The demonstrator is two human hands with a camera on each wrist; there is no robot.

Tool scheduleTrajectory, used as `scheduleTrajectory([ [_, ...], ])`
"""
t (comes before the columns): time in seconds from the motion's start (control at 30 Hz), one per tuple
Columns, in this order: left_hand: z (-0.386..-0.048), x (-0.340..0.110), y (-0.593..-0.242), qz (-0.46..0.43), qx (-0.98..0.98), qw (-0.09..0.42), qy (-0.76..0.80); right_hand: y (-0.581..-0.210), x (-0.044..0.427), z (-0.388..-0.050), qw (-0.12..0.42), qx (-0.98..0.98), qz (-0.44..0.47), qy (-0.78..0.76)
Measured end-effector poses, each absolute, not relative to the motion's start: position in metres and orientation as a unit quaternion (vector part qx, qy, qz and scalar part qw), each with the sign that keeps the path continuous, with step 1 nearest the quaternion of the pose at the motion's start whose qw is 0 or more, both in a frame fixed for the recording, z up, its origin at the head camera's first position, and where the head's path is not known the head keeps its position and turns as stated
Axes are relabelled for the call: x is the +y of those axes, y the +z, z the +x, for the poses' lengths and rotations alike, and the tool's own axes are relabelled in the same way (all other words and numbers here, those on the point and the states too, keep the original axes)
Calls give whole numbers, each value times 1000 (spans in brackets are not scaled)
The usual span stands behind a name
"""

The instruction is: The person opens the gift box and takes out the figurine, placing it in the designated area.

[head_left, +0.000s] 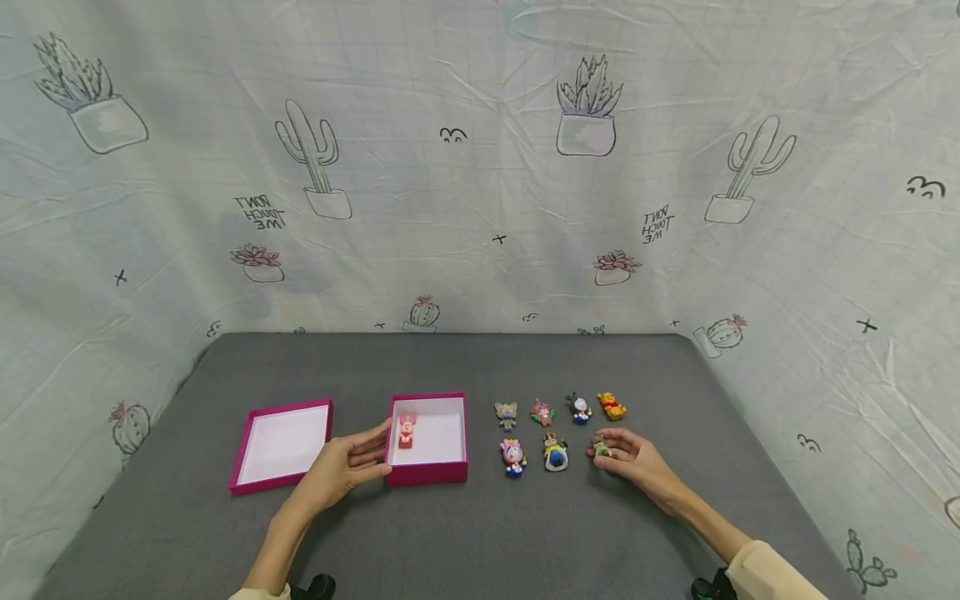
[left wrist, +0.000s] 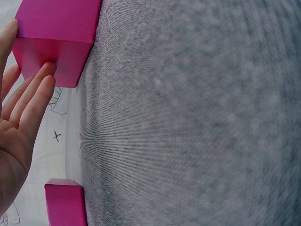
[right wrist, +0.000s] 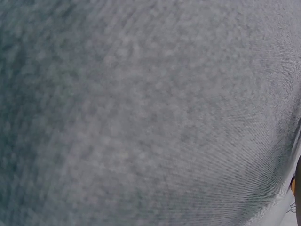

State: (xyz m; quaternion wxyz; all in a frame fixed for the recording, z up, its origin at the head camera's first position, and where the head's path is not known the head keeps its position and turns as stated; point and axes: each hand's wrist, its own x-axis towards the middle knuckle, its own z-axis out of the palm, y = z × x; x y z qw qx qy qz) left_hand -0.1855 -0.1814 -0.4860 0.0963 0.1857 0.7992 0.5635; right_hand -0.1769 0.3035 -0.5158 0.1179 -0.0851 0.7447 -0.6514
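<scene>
My left hand (head_left: 337, 468) rests against the left side of an open magenta box (head_left: 427, 474) with a white inside. In the left wrist view its fingers are fairly straight, touching the box wall (left wrist: 56, 21) near a corner. A small red-and-pink figurine (head_left: 406, 433) is in the left part of the box. On the right, my right hand (head_left: 647, 473) pinches a small greenish figurine (head_left: 602, 448) between thumb and fingers, just at or above the table; the fingers partly cover it. The right wrist view shows mainly grey cloth, not this grip.
The box's magenta lid (head_left: 283, 444) lies inside-up at left. Between box and right hand are a grey figurine (head_left: 507, 416), a pink-and-green one (head_left: 542, 412), a dark-haired one (head_left: 578, 408), a yellow-and-red bear (head_left: 611, 406), a pink-headed one (head_left: 513, 457) and a blue-and-white one (head_left: 556, 452).
</scene>
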Motion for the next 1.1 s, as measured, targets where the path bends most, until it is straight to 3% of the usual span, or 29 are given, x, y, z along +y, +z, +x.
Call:
scheduleTrajectory([
  [0.33,-185,-182,-484,180,797,104,567,-520,302,-177,93,751,-104,-646],
  [0.57,-184,-182,-485,179,793,106,572,-528,303,-181,27,799,-143,-583],
  [0.83,-186,-182,-486,182,798,97,566,-534,304,-187,-6,783,-219,-582],
  [1.1,-186,-180,-487,180,800,97,564,-533,304,-190,-17,822,-201,-533],
])
